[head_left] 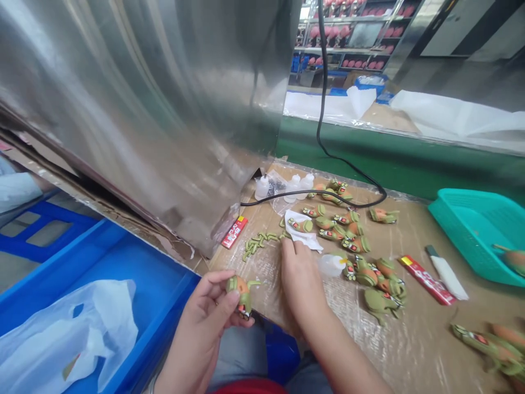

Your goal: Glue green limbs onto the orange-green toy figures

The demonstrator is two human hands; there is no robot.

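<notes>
1. My left hand (pixel 200 334) is curled closed around a small green-and-orange toy figure (pixel 243 293), with the thumb across its rounded body and the fingers beneath. The figure sits just above my lap.
2. The toy figure looks light and molded from a soft plastic or rubber, though I cannot confirm this by sight. Its thick body seems the safest place to hold, because the thin green limb sticking out looks easy to bend.
3. My right hand (pixel 299 279) is narrowed, with its fingertips on a crumpled white tissue (pixel 301 232). I cannot tell whether they are pinching it.
4. The tissue lies directly ahead of my right hand, over a crowd of similar figures (pixel 348 232). More figures (pixel 379 279) are heaped just to the right of that hand, beside a small plastic bottle (pixel 331 265).
5. Small green pieces (pixel 256 245) lie between my hands on the tabletop (pixel 426 350), which is covered in clear plastic.
6. Beyond my right hand are white squeeze bottles (pixel 305 183), a black cable (pixel 348 189), a red-and-yellow tube (pixel 426 279), and a teal plastic basket (pixel 471 230).
7. Left of my left hand is a blue crate (pixel 123 273) holding a white plastic bag (pixel 69 334).
</notes>
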